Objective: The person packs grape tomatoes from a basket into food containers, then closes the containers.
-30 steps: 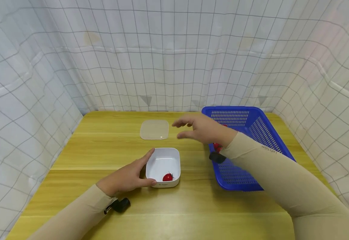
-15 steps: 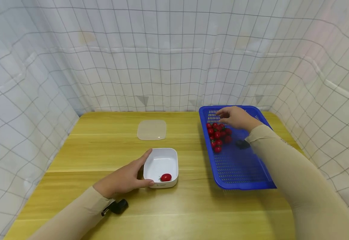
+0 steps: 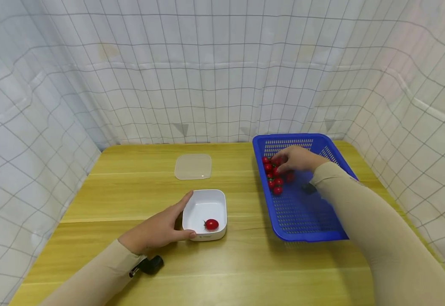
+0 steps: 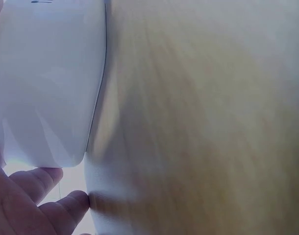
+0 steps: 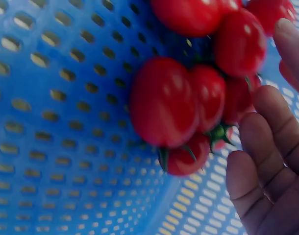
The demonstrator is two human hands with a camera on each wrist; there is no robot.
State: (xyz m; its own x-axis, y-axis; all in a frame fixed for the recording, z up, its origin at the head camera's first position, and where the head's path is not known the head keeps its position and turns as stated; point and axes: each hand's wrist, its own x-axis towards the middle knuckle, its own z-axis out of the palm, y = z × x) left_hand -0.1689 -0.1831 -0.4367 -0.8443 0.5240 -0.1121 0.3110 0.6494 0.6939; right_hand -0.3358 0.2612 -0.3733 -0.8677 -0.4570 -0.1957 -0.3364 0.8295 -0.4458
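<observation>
Tomatoes (image 3: 277,182): lying in the left of the basket (image 3: 314,235), at the fingertips of the right hand (image 3: 298,160), fingers spreading loosely. Box (image 3: 203,208): standing left, the left hand (image 3: 160,227) gripping its side; one tomato (image 3: 211,224) lying inside.

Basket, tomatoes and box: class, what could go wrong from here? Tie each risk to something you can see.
1. The tomatoes are crowded together at one side of the basket, so the right hand, reaching in among them, might knock neighbours loose.
2. One tomato lies alone with bare floor around it in the box, so it could roll if the left hand, which grips the box, tilts it.
</observation>
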